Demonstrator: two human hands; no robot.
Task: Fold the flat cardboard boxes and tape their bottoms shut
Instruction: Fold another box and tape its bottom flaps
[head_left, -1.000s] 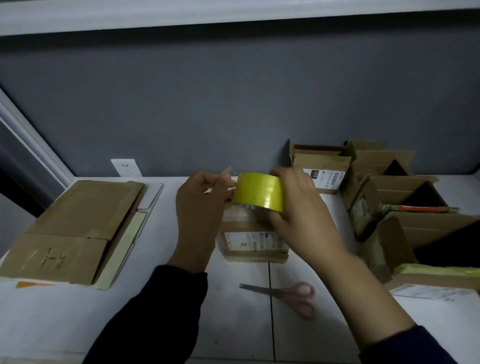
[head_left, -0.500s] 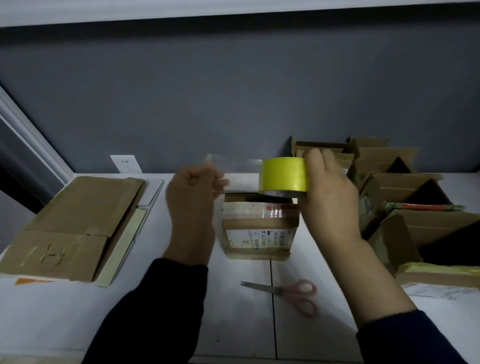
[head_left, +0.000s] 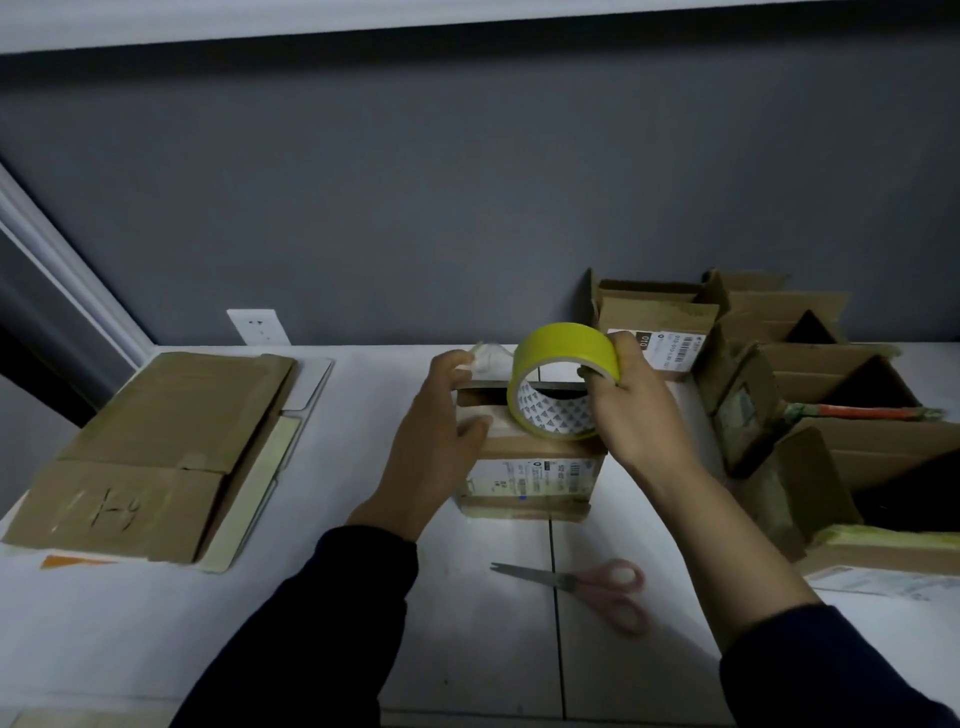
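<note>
1. At the middle of the white surface (head_left: 156, 623) stands a small cardboard box (head_left: 530, 478) with a printed label on its near side. Both hands are just above it.
2. The right hand (head_left: 644, 421) has its grip curled round the yellow tape roll (head_left: 566, 345), fingers over the outer rim and one digit inside the core. The roll is tilted with its opening toward the camera and its lower edge at the box's top.
3. The left hand (head_left: 431, 452) pinches the free tape end (head_left: 488, 356) between thumb and forefinger, at 9 o'clock of the roll. Its other fingers rest against the box's left upper edge.
4. Pink-handled scissors (head_left: 587, 582) lie closed at 6 o'clock of the box, apart from it.
5. Flat cardboard sheets (head_left: 156, 441) are stacked at 9 o'clock, well apart.
6. Folded open boxes (head_left: 831, 415) crowd the surface at 3 o'clock, near the right wrist.
7. A wall socket (head_left: 258, 326) sits at 11 o'clock.
</note>
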